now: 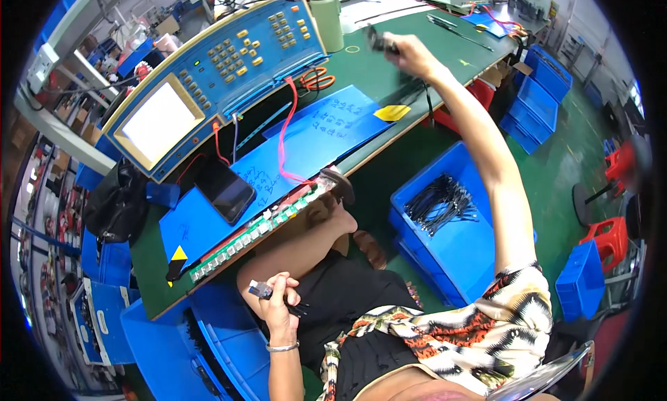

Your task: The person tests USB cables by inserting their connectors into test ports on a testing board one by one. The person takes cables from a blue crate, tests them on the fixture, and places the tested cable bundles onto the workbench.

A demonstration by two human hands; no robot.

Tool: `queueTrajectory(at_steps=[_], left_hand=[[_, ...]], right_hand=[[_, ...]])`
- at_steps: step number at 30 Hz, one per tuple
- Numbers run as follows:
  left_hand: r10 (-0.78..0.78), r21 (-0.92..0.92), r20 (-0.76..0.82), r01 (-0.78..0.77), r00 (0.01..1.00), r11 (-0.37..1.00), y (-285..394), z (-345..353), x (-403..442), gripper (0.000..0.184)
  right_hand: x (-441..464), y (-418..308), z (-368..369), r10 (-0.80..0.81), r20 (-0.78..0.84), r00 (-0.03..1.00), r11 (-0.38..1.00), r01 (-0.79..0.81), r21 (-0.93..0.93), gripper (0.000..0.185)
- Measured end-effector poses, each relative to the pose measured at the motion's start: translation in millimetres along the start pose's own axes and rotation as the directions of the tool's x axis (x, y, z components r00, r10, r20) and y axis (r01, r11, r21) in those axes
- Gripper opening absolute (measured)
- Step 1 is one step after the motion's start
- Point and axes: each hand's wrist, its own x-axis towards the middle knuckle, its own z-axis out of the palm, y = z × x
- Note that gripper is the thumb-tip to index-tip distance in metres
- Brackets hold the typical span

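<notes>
My left hand (281, 302), a bangle at its wrist, is closed above my lap around a black cable (300, 308). The cable's plug (260, 289), with a pale metallic end, sticks out past the fingers; its exact type is unclear. My right hand (415, 56) is stretched out over the far part of the green bench, closed on a black cable bundle (379, 41) that is blurred. Along the bench's front edge runs a green circuit board strip (243, 241) with a row of sockets. Pink-red leads (283, 140) link its end to the blue tester (240, 60).
On a blue mat (340, 119) lies a black phone (226, 191). A blue bin (410, 192) at my right holds black cables (442, 205); more blue bins (156, 331) stand at my left. A green bottle (326, 22) is beside the tester.
</notes>
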Motion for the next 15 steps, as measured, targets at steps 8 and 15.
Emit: queueTrajectory(at_steps=[8, 15], left_hand=[[-0.027, -0.007, 0.040, 0.028, 0.999, 1.000, -2.7, 6.6, 6.7, 0.013], [-0.013, 0.042, 0.013, 0.013, 1.000, 0.999, -1.3, 15.8, 4.5, 0.012]], right_hand=[[44.3, 17.7, -65.1, 0.547, -0.501, 0.671, 0.813, -0.282, 0.510, 0.037], [17.3, 19.1, -32.5, 0.623, -0.469, 0.626, 0.772, -0.397, 0.495, 0.026]])
